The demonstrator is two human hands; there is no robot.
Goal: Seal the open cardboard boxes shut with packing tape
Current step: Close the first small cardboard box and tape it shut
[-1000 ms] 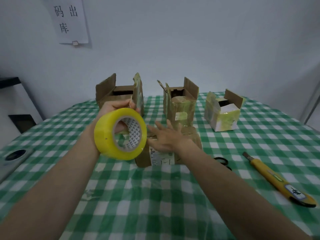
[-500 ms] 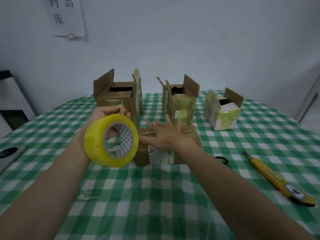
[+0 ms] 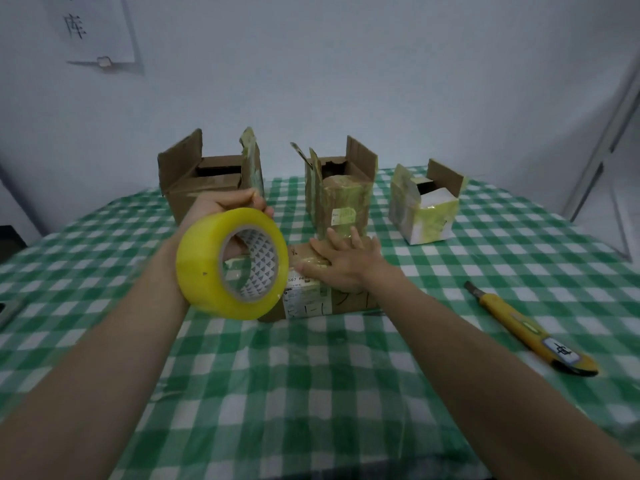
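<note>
My left hand (image 3: 221, 209) grips a yellow roll of packing tape (image 3: 232, 265), held upright above the table with fingers through its core. My right hand (image 3: 341, 259) presses flat, fingers spread, on the closed top of a low cardboard box (image 3: 332, 299) in the middle of the table. Behind it stand three boxes with flaps up: a large brown one (image 3: 201, 181) at the left, a tall taped one (image 3: 341, 195) in the middle, and a small white and yellow one (image 3: 427, 209) at the right.
A yellow utility knife (image 3: 530, 330) lies on the green checked tablecloth (image 3: 311, 393) to the right. A paper sign (image 3: 93, 29) hangs on the white wall. A dark object (image 3: 7, 310) sits at the table's left edge.
My left hand has carried the tape roll lower and a little leftward. My right hand has settled flat onto the low box's top.
</note>
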